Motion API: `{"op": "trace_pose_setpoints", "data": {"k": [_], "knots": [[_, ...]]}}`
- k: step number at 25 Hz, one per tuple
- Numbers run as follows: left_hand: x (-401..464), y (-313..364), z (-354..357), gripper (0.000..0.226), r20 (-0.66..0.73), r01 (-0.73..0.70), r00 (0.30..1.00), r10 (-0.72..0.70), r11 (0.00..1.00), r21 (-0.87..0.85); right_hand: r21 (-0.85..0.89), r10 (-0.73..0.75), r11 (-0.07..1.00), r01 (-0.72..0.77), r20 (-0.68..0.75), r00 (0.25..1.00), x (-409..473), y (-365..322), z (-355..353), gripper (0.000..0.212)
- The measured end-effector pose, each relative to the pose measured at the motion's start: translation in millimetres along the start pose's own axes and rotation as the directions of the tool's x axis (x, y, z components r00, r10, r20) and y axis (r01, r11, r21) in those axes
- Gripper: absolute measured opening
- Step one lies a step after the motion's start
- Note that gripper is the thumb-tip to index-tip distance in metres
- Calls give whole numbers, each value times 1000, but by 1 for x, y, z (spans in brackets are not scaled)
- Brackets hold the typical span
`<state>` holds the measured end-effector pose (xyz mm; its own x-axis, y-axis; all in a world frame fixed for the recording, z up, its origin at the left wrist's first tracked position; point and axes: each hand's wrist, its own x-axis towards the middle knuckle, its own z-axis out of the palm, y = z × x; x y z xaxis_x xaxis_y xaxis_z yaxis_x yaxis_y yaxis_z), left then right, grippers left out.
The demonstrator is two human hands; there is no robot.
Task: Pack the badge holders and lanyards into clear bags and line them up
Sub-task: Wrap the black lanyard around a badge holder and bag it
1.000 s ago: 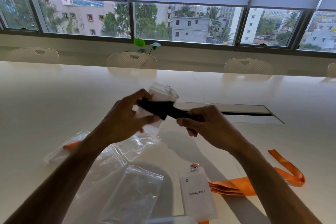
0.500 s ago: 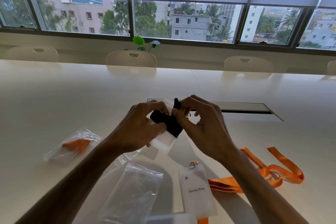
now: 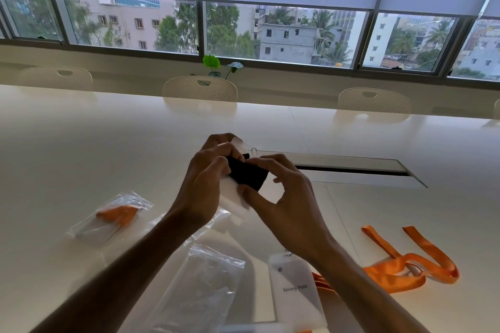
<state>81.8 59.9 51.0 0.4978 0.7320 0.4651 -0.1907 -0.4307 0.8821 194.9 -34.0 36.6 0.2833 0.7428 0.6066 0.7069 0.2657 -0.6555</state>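
Note:
Above the table's middle, my left hand (image 3: 205, 181) and my right hand (image 3: 281, 192) both grip a clear badge holder (image 3: 232, 197) with a black lanyard (image 3: 247, 174) wound around it. The right thumb and fingers pinch the black band against the holder. A packed clear bag (image 3: 111, 217) with an orange lanyard inside lies at the left. An empty clear bag (image 3: 200, 295) lies near me, another (image 3: 213, 220) partly under my left wrist. A badge holder (image 3: 295, 292) labelled "Skinny Pete" lies at the front, joined to a loose orange lanyard (image 3: 400, 267) on the right.
The white table (image 3: 81, 149) stretches far ahead, with a recessed cable slot (image 3: 351, 169) just behind my hands. Three white chairs (image 3: 200, 88) line its far edge below the windows. A small green plant (image 3: 212, 63) stands on the sill.
The black lanyard, stretched out sideways a second ago, is now bunched tight around the holder. My right hand has moved in against my left, and both have shifted slightly right.

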Motion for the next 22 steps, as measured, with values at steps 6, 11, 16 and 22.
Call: {"op": "trace_pose_setpoints", "data": {"k": [6,11,16,22], "knots": [[-4,-12,8,21,-15,-53,998,54,995,89,38,98,994,-104,141,985,-3,3,3,16],[-5,-20,13,24,55,-179,984,172,968,178,48,127,988,-145,266,956,5,14,-14,8],[-29,-39,-11,50,85,-155,986,142,608,779,-419,128,908,-2,273,953,8,33,-26,20],[-104,-43,-28,110,24,-39,948,-317,-39,998,-632,414,775,-13,491,767,-6,46,-1,20]]}}
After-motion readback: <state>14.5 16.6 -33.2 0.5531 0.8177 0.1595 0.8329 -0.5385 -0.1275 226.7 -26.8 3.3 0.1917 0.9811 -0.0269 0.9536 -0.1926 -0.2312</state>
